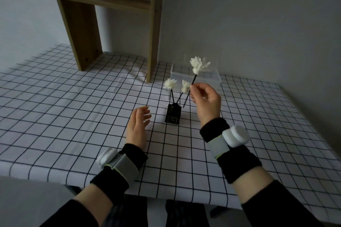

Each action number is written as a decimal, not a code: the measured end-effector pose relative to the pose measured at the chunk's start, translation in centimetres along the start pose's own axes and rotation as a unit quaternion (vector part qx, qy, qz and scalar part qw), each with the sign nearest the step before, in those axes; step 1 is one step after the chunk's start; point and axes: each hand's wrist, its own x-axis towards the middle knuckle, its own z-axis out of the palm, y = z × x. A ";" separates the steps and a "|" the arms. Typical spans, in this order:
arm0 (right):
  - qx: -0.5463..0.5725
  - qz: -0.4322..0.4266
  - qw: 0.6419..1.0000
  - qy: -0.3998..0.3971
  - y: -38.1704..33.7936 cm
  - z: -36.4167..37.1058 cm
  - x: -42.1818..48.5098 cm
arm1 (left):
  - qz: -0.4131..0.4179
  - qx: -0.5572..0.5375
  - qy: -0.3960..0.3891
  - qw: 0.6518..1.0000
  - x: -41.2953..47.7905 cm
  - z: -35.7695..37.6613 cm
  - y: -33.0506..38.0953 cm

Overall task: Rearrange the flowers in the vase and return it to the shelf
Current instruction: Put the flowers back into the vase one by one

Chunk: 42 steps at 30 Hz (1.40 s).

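Note:
A small black square vase (173, 114) stands upright on the checked tablecloth, with two white flowers on black stems in it, one flower (169, 84) leaning left and one flower (185, 86) leaning right. My right hand (206, 101) pinches the black stem of a third white flower (199, 65) and holds it in the air, just right of the vase, its lower end clear of the neck. My left hand (138, 124) hovers left of the vase with fingers apart, holding nothing and not touching it.
A wooden shelf unit (118, 2) stands at the back of the table, its legs resting on the cloth. A clear plastic box (214, 77) sits behind the flowers. The table's front edge (129, 188) lies near my wrists.

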 end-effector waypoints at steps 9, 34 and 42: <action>-0.041 -0.026 0.998 -0.030 1.3 1.4 0.4 | -0.013 -0.006 0.006 1.000 0.0 0.0 0.3; -0.140 0.016 0.987 -0.082 7.0 0.3 -2.7 | -0.042 0.019 -0.027 0.999 0.9 0.1 -0.5; -0.161 0.097 0.973 -0.135 8.1 0.6 -3.1 | -0.124 0.150 -0.078 0.978 2.1 1.0 -1.2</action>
